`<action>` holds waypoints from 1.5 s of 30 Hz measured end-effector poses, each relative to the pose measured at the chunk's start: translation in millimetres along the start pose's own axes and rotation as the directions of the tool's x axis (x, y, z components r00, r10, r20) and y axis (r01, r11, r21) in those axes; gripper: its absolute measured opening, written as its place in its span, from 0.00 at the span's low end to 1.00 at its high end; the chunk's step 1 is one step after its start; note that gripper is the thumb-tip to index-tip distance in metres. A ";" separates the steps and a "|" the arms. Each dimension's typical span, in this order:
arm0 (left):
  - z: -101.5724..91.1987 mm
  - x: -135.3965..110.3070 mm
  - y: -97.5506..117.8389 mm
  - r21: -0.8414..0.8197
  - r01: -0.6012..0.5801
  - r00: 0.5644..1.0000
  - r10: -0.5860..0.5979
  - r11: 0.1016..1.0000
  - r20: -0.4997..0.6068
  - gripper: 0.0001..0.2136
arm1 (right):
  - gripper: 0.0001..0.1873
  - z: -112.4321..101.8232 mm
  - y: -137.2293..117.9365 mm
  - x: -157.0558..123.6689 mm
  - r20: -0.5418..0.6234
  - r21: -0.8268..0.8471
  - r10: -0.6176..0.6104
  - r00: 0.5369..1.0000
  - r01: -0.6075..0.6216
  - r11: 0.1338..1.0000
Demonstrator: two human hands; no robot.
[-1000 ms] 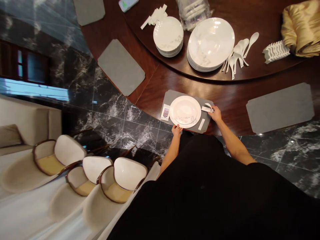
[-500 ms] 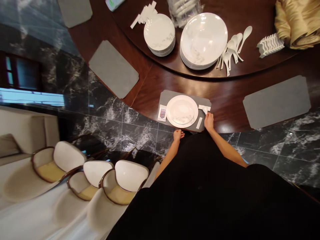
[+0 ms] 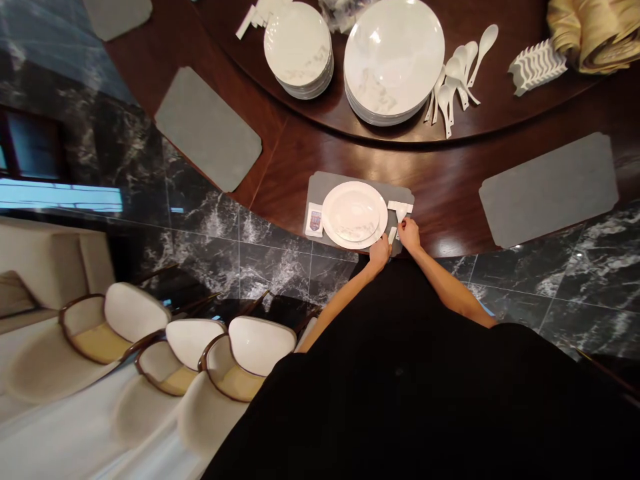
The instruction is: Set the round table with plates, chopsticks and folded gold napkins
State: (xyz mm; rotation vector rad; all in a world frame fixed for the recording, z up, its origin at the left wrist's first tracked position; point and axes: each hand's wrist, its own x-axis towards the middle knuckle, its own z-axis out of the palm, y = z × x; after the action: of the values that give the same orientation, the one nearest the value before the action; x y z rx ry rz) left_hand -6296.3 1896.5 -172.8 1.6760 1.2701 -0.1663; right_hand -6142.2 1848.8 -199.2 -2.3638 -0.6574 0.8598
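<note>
A grey placemat (image 3: 320, 187) lies at the near edge of the dark wooden table (image 3: 440, 180). On it a white plate (image 3: 355, 215) holds a smaller plate. A small printed card (image 3: 315, 221) sits at its left, a white spoon on a rest (image 3: 401, 209) at its right. My left hand (image 3: 380, 253) is at the plate's near right rim, beside a small white bar (image 3: 392, 235). My right hand (image 3: 409, 235) touches the bar's area just below the spoon, fingers curled; what they pinch is too small to tell.
A turntable carries stacks of small plates (image 3: 299, 47) and large plates (image 3: 393, 60), loose white spoons (image 3: 455, 70), white rests (image 3: 537, 65) and gold cloth (image 3: 590, 30). Bare placemats lie left (image 3: 207, 129) and right (image 3: 549, 189). Several chairs (image 3: 200, 360) stand on marble floor behind left.
My left hand moved from the plate's near left edge to its near right side. My right hand drew back from the spoon toward the small bar. The view shifted slightly.
</note>
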 end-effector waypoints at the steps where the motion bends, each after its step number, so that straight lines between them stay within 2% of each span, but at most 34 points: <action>1: 1.0 -0.5 0.3 0.017 0.007 1.000 -0.007 1.000 0.003 0.13 | 0.11 -1.8 -0.4 1.6 0.013 -0.001 0.000 1.000 0.000 1.000; 4: -1.0 -4.5 -0.8 0.110 0.016 1.000 -0.017 0.994 0.008 0.12 | 0.10 -5.9 -2.7 5.4 0.038 0.011 0.011 0.999 -0.011 1.000; 8: -7.9 -11.3 1.1 0.084 0.027 1.000 -0.026 0.996 -0.006 0.12 | 0.08 -8.7 -6.5 6.8 0.043 0.019 0.026 0.999 -0.027 0.999; 9: -9.3 -12.8 2.7 0.119 0.031 0.999 -0.031 0.992 0.005 0.13 | 0.08 -9.1 -7.2 6.7 0.045 0.020 0.029 0.999 -0.030 0.999; 13: -13.1 -17.7 9.9 0.457 -0.023 0.994 -0.029 0.889 0.106 0.16 | 0.09 -10.8 -9.0 4.4 0.046 0.037 0.045 0.998 -0.047 0.998; 16: -14.9 -20.4 11.1 0.554 -0.092 0.989 0.009 0.827 0.150 0.19 | 0.12 -11.3 -10.5 1.9 0.056 0.050 0.060 0.997 -0.062 0.997; 25: -15.8 -18.5 3.6 0.597 -0.103 0.986 0.003 0.795 0.166 0.17 | 0.13 -9.6 -17.3 0.4 0.098 0.049 0.081 0.992 -0.087 0.995; 36: -15.4 -14.5 5.4 0.619 -0.126 0.985 0.021 0.775 0.173 0.17 | 0.14 -12.6 -20.3 1.5 0.107 0.055 0.108 0.988 -0.114 0.992; 41: -24.3 -20.4 8.5 0.612 -0.159 0.979 0.045 0.774 0.198 0.17 | 0.14 -16.2 -22.1 -7.1 0.095 0.075 0.123 0.988 -0.130 0.989; 45: -37.7 -25.9 8.9 0.612 -0.177 0.975 0.053 0.770 0.215 0.16 | 0.13 -32.2 -12.3 -17.5 0.030 0.109 0.125 0.992 -0.128 0.986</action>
State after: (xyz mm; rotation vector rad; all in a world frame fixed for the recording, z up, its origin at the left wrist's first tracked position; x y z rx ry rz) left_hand -6316.6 1908.3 -132.6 2.2395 1.0136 -0.7295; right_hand -6135.0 1837.3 -162.9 -2.3183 -0.4601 0.9548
